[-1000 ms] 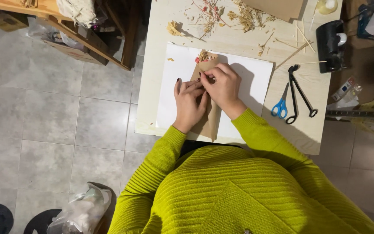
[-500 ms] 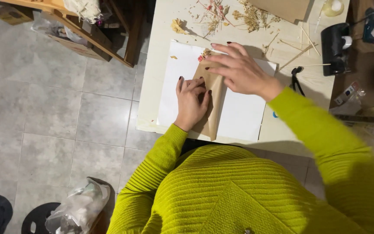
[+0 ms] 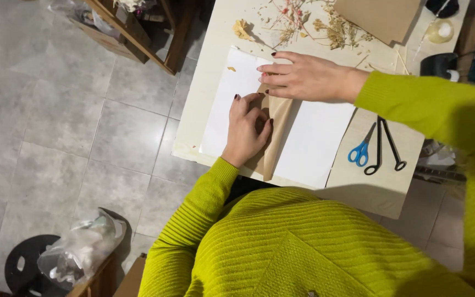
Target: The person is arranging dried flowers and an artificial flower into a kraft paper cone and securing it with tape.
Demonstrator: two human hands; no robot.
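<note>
Head camera looks steeply down, near the table [image 3: 210, 82].

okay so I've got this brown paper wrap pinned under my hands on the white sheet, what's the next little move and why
Probably slide the right hand down the brown paper wrap to press the fold flat. The left hand pins its lower part on the white sheet, while the right hand lies flat across only the top end, so the stretch between looks unpressed.

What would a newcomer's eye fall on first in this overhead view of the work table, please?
First the bright lime-green sweater filling the bottom of the view. Next, both hands on a folded brown paper lying on a white sheet at the table's middle: left hand pressing it flat, right hand at its top end. Blue-handled scissors lie to the right, dried flowers along the far edge.
</note>
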